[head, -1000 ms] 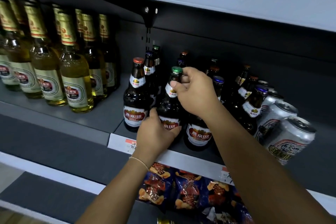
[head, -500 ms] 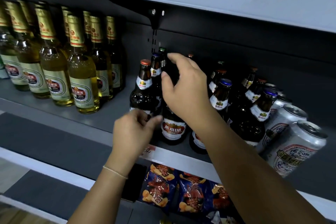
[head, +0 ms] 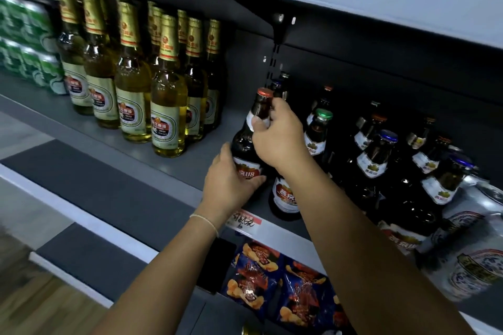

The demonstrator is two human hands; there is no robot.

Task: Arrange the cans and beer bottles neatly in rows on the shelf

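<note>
Both hands grasp one brown bottle (head: 251, 141) with a red cap at the shelf's (head: 206, 160) front edge: left hand (head: 231, 182) around its body, right hand (head: 280, 139) around its neck. Two silver cans (head: 473, 250) lie tipped at the right.

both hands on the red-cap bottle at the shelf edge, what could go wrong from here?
1. The red-cap bottle stands near the shelf's front lip; with the left hand low on it and the right hand at the neck, a slip could tip it off.
2. The right forearm crosses close to the green-cap bottle and could knock it into its neighbours.
3. The silver cans at right look tilted and may roll.
</note>
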